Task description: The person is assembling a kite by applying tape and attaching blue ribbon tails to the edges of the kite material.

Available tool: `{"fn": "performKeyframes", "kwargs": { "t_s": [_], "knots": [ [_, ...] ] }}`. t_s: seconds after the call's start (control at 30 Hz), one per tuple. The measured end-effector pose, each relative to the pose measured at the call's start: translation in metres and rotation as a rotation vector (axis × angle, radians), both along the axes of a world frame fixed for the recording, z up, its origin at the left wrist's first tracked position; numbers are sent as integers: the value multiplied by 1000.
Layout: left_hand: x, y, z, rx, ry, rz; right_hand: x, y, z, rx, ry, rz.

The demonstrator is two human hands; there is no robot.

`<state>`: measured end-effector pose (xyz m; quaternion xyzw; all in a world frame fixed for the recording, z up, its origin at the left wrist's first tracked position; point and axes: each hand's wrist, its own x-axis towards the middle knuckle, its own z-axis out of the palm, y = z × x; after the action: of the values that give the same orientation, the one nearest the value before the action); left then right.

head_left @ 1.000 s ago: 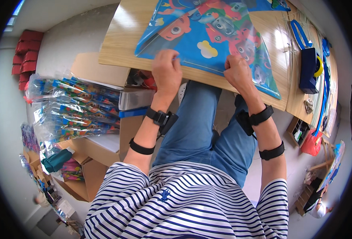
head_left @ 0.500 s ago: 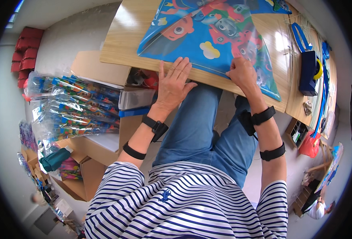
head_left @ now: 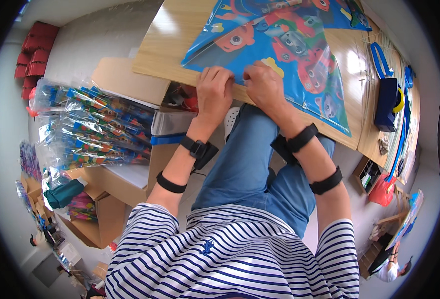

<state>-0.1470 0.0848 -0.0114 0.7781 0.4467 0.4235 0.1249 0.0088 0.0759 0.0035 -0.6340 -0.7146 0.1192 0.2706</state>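
R hand (head_left: 264,87) moved beside L hand (head_left: 214,94); fingers curled, can't tell if pinching; both @ blue sheet (head_left: 280,52) edge

Along the bench's (head_left: 162,57) near edge, the right hand (head_left: 264,89) has moved leftward, close beside the left hand (head_left: 215,92), which was spread half a second ago and is now curled.

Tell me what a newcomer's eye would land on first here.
Likely the large blue cartoon-printed sheet on the wooden table, top centre, with the left hand and right hand at its near edge. Next, probably the glossy heap of clear plastic packages at left, then the navy tape dispenser at right.
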Motion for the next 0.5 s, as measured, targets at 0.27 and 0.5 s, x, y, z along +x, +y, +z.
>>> {"fn": "performKeyframes", "kwargs": {
  "t_s": [0.27, 0.5],
  "knots": [
    [6, 21, -13, -99, 111, -17, -13, 13, -13, -75, -62, 2],
    [10, 20, -7, -186, 148, -37, 30, -16, -9, -112, -87, -28]
  ]
}}
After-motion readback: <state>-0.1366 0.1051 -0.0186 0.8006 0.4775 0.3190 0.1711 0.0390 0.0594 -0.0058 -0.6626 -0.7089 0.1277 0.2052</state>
